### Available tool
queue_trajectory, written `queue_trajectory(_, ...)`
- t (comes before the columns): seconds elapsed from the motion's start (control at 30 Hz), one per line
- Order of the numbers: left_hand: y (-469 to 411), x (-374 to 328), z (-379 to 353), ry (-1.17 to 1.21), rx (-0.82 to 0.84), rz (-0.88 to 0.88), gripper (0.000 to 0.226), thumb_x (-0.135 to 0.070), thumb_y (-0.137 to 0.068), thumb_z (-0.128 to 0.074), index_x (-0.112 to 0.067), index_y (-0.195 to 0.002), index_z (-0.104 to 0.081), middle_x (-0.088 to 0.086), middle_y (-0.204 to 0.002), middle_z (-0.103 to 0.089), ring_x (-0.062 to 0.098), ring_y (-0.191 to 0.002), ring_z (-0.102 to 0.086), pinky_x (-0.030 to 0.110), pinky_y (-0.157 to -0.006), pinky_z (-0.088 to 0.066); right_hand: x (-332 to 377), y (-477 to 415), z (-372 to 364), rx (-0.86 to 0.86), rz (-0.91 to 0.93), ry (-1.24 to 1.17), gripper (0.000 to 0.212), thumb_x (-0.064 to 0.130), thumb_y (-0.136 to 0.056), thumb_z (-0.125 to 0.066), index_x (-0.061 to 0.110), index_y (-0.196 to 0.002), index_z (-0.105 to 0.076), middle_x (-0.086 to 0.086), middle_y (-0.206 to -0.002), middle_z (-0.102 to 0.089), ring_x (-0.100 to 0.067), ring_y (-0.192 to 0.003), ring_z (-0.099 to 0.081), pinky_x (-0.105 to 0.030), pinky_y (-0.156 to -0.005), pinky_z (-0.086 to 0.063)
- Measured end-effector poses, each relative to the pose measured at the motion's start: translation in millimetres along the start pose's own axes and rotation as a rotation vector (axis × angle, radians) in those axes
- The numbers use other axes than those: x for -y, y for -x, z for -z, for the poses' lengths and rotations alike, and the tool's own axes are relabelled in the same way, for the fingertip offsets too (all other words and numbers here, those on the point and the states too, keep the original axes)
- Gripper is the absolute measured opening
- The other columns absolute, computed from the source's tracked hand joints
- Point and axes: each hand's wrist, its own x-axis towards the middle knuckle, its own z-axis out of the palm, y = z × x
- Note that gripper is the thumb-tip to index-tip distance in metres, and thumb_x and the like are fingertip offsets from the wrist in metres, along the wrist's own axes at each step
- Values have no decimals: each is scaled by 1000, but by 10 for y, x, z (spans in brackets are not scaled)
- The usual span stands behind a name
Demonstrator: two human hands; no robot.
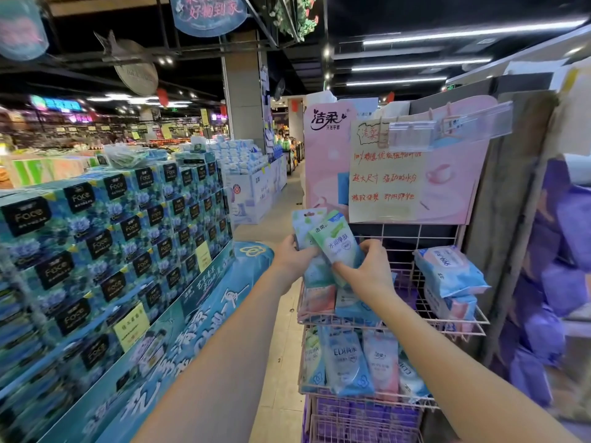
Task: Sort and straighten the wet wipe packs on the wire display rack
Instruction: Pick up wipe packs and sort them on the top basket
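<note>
A pink wire display rack (pixel 460 322) stands ahead on the right with several tiers. Both hands are raised over the left end of its upper tier. My left hand (pixel 292 255) grips a few slim green-and-white wet wipe packs (pixel 303 225) held upright. My right hand (pixel 371 266) holds a green wet wipe pack (pixel 335 241) tilted in front of them. Below the hands, more packs (pixel 348 302) stand in the upper tier. Bulkier blue-and-pink packs (pixel 447 273) lie stacked at its right end. The tier below holds blue and pink packs (pixel 348 362) standing in a row.
A pink poster board with a handwritten sign (pixel 387 174) rises behind the rack. A big stack of blue tissue boxes (pixel 121 238) fills the left. Purple packs (pixel 550 298) sit on shelving at the right. A tiled aisle (pixel 281 378) runs between stack and rack.
</note>
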Motion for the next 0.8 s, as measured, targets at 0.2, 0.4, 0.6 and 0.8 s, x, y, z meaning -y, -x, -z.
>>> queue_trajectory(0.2, 62, -26, 110, 104, 100, 27, 42, -22, -83, -87, -22, -116, -62, -2, -105, -77, 9, -75, -78, 24, -55, -59, 108, 10, -95, 36, -66, -22, 66, 52, -65, -88, 21, -105, -46, 2, -105, -58, -14, -92, -61, -39, -77, -58)
queue_trajectory(0.4, 107, -37, 149, 86, 160, -23, 44, -16, -82, -89, -21, -118, -64, -1, -109, -78, 12, -88, -78, 26, -63, -61, 159, 59, -127, 148, -53, -171, 76, 37, -71, -89, 27, -128, -38, 9, -112, -62, -4, -95, -63, -24, -72, -54)
queue_trajectory(0.6, 120, -72, 165, 71, 253, -20, 48, -21, -89, -83, -17, -131, -61, 6, -122, -76, 26, -108, -75, 39, -84, -64, 207, 92, -108, 86, 8, -83, 57, 55, -70, -84, 39, -114, -51, 15, -111, -65, -6, -101, -63, -34, -81, -58)
queue_trajectory(0.8, 67, -77, 191, 19, 192, -48, 35, -18, -84, -88, -22, -110, -65, 0, -106, -78, 17, -92, -77, 32, -73, -64, 221, 94, -75, 207, 18, -125, 52, 44, -81, -78, 41, -126, -52, 19, -115, -66, -5, -107, -65, -28, -84, -56)
